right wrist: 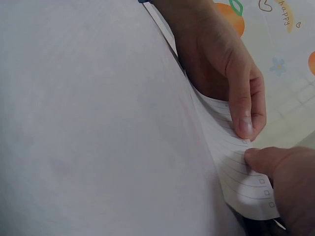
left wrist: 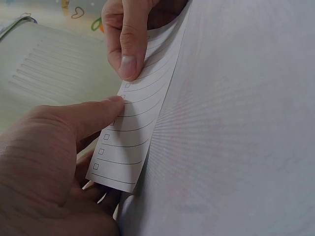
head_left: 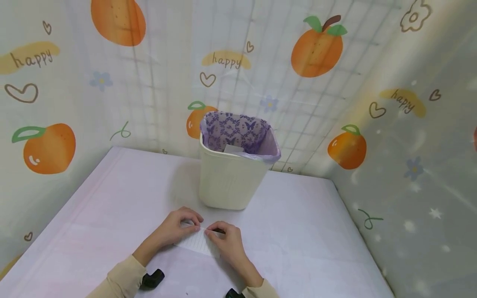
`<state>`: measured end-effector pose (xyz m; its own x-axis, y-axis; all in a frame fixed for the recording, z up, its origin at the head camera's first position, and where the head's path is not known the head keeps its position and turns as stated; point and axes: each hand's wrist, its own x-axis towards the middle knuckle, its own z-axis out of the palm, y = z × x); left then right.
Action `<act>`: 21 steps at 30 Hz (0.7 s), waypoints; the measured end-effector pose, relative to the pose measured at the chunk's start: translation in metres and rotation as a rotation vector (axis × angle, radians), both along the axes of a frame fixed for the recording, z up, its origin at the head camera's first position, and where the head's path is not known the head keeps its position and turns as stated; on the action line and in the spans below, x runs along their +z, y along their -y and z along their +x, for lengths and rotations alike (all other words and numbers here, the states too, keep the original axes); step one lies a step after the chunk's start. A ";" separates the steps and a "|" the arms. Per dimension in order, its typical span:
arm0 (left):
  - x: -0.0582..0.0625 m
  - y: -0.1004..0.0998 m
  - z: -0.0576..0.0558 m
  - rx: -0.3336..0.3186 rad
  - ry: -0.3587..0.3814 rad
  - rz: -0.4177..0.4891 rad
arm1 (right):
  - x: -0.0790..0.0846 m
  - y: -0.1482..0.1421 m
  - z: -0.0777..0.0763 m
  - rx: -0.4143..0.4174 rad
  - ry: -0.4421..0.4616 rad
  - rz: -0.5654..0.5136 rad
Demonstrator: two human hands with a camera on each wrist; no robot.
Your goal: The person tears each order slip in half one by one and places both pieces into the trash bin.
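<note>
A slip of lined paper with small checkbox squares along one edge is held between both hands, low over the table. My left hand pinches its far edge near the middle, thumb on the printed face. Close beside it, my right hand pinches the same edge. In the left wrist view the paper bends in a gentle curve, and the two thumbs are a short gap apart. The right wrist view shows the paper still in one piece between the thumbs.
Just beyond the hands stands a cream bin with a purple butterfly-patterned liner; a pale piece shows inside. The white table is bordered by curtains printed with oranges.
</note>
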<state>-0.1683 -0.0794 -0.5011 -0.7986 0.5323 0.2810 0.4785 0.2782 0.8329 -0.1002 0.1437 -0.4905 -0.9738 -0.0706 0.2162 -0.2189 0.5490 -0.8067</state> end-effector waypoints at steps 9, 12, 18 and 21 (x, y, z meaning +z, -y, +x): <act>-0.006 0.000 0.002 -0.016 -0.024 0.021 | -0.003 -0.001 0.002 -0.001 -0.040 0.020; -0.006 0.000 0.001 -0.020 -0.029 0.023 | -0.002 -0.001 0.002 -0.002 -0.026 0.008; -0.006 0.000 -0.001 -0.026 -0.037 0.021 | 0.000 -0.001 0.003 -0.002 -0.008 -0.005; -0.006 -0.001 -0.001 -0.025 -0.037 0.020 | 0.000 -0.001 0.002 -0.006 -0.014 0.001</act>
